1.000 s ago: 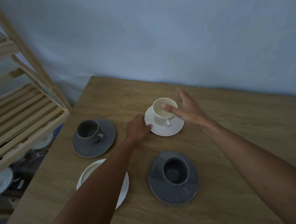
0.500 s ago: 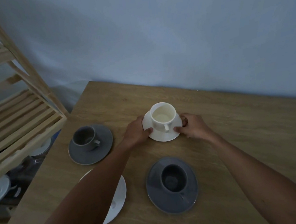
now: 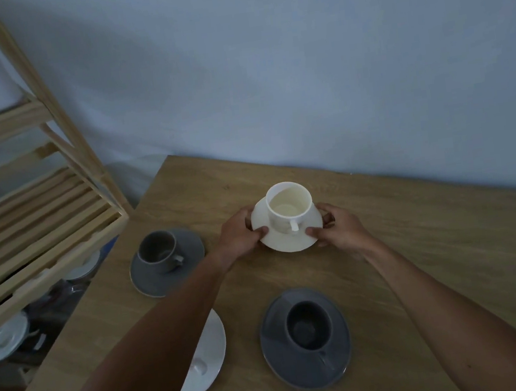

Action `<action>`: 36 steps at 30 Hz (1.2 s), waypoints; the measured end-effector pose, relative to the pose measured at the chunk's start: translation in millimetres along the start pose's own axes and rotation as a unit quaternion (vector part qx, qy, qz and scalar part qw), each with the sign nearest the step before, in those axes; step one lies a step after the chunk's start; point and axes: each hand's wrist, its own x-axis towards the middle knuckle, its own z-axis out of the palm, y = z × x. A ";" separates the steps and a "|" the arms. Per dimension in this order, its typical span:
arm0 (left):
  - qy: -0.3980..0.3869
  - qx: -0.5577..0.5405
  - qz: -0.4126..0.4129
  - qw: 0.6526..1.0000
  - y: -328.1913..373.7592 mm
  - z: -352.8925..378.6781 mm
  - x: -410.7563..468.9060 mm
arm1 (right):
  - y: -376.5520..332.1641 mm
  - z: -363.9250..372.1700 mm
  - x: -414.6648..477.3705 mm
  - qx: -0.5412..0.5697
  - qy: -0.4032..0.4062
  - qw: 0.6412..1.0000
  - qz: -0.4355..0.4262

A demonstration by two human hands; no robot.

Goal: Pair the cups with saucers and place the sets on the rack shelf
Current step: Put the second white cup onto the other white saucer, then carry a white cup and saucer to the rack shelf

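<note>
A cream cup (image 3: 289, 204) stands on a cream saucer (image 3: 284, 241) near the far side of the wooden table (image 3: 454, 251). My left hand (image 3: 239, 235) grips the saucer's left rim and my right hand (image 3: 336, 229) grips its right rim; the set looks slightly raised. A light grey cup (image 3: 159, 252) sits on a grey saucer (image 3: 150, 281) at the left. A dark grey cup (image 3: 308, 325) sits on a dark saucer (image 3: 281, 356) nearer to me. A white saucer (image 3: 210, 355) lies half hidden under my left forearm. The wooden rack shelf (image 3: 35, 231) stands to the left.
Below the slatted shelf, a lower level holds white crockery (image 3: 3, 338) and other dim items. A pale blue wall runs behind the table. The rack's slanted post (image 3: 50, 101) rises beside the table's far left corner.
My right hand came down from the cup to the saucer's right rim. Both hands now hold the cream set, which sits a little higher and farther than before.
</note>
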 end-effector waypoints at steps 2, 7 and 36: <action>-0.002 -0.037 0.001 0.999 5.6 -9.5 -2.6 | -10.2 -1.6 0.1 0.022 0.000 1.000 -0.007; 0.003 -0.094 0.015 0.995 22.8 -49.0 -6.7 | -53.2 -0.3 2.8 0.057 -0.010 0.998 -0.039; 0.232 -0.127 -0.103 0.959 -173.8 -358.3 -106.0 | -251.2 351.0 49.9 -0.111 -0.230 0.955 -0.152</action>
